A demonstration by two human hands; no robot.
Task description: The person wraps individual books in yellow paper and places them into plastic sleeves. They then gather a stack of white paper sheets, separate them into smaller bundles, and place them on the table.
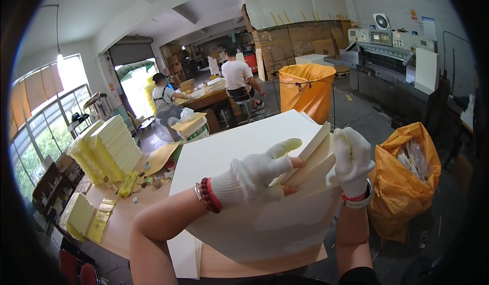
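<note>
A stack of large cream-white card sheets [229,147] lies in front of me, its near part lifted and bent up. My left hand [257,177], in a white knit glove with bare fingertips poking out, grips the sheets near their right edge, its thumb held out above them. My right hand [352,160], also gloved, is closed at the right edge around narrow strips [318,155] of the same card, which fan apart between the two hands. The right fingertips are partly hidden by the curled fist.
Tall stacks of yellow-edged pads [109,147] stand on the wooden table [119,221] at left, beside yellow strips [102,219]. Orange waste bags [305,89] stand beyond and to the right [407,183]. Two people sit at a far table [206,94]. A large cutting machine [387,56] is at back right.
</note>
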